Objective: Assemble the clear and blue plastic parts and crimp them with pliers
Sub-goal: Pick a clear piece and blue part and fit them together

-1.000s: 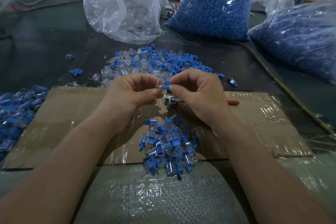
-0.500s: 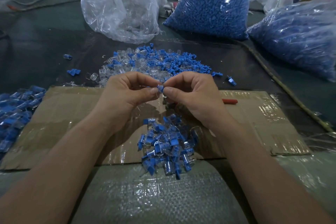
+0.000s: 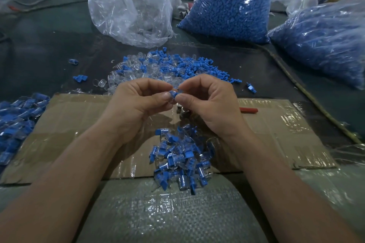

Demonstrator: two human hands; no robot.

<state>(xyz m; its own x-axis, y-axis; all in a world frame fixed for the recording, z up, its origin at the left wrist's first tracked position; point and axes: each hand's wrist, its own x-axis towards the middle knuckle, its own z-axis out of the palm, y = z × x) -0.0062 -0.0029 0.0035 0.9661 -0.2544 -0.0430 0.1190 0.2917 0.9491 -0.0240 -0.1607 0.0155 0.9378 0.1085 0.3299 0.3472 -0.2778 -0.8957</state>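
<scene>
My left hand (image 3: 138,102) and my right hand (image 3: 209,102) meet above the cardboard, both pinching one small clear and blue part (image 3: 174,94) between thumbs and fingertips. Under my right hand lie the pliers (image 3: 184,113), their metal jaws showing beside my palm and a red handle tip (image 3: 249,110) sticking out to the right. A heap of joined clear and blue pieces (image 3: 179,158) sits below my hands. Loose clear and blue parts (image 3: 167,69) are spread on the dark table behind my hands.
A cardboard sheet (image 3: 276,134) covers the work area. A clear bag (image 3: 130,6) and two bags of blue parts (image 3: 233,2), (image 3: 325,41) stand at the back. More finished pieces (image 3: 17,120) pile at the left edge. A woven sack (image 3: 158,215) lies nearest me.
My hands have closed together on the part, and the blue piece now sits between both thumbs. They have also risen slightly toward the loose pile.
</scene>
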